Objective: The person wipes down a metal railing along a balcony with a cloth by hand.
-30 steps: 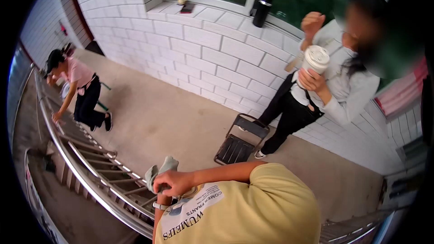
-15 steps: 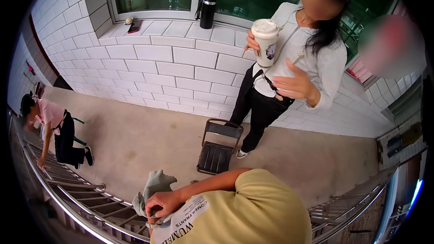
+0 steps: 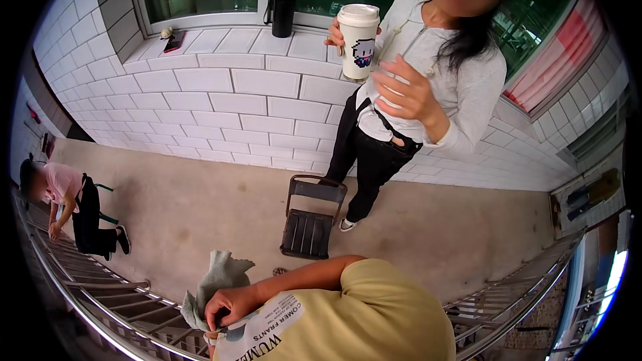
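Observation:
My right hand [image 3: 227, 306] is at the lower left, its fingers curled and closed on a grey-green cloth [image 3: 217, 277]. One end of the cloth sticks up above the hand. It lies against the metal railing [image 3: 160, 321]. Just below my right hand is a small patch of skin beside a pale band, perhaps my left wrist; the rest of my left hand is hidden. My yellow shirt covers the bottom of the view.
A person in a grey hoodie [image 3: 461, 80] holds a large white cup [image 3: 358, 43] near a dark folding chair [image 3: 307, 234]. Another person in pink [image 3: 63, 180] bends at the railing. A black thermos [image 3: 283, 10] and a phone [image 3: 174, 41] rest on the tiled sill.
My view has shifted slightly, so most things sit further left. The standing person's cup has turned, showing its printed figure, and their free hand has risen. The person in pink has brought both hands together.

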A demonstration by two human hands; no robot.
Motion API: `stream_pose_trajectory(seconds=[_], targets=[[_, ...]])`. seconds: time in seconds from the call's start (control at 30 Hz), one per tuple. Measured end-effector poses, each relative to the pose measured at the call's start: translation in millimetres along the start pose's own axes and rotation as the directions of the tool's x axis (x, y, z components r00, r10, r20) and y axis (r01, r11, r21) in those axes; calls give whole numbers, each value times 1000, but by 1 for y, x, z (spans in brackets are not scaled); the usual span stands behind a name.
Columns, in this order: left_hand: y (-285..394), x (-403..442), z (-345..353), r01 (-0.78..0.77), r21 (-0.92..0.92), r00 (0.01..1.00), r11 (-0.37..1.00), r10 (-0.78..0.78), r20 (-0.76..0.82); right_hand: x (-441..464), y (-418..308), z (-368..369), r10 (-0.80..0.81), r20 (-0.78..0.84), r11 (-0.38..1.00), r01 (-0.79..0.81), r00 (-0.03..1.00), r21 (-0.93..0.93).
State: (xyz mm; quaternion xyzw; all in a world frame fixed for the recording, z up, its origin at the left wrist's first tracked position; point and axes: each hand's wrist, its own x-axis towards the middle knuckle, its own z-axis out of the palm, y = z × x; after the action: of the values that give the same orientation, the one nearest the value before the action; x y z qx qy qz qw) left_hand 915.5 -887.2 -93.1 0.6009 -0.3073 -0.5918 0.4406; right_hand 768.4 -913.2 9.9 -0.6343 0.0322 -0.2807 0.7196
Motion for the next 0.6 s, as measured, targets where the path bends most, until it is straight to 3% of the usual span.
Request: stream_pose_trajectory(seconds=[0.6], targets=[[-9, -7, 12, 13, -2, 999, 1000, -13, -32, -13, -10, -7, -56, -57, 998, 56, 997, -2]])
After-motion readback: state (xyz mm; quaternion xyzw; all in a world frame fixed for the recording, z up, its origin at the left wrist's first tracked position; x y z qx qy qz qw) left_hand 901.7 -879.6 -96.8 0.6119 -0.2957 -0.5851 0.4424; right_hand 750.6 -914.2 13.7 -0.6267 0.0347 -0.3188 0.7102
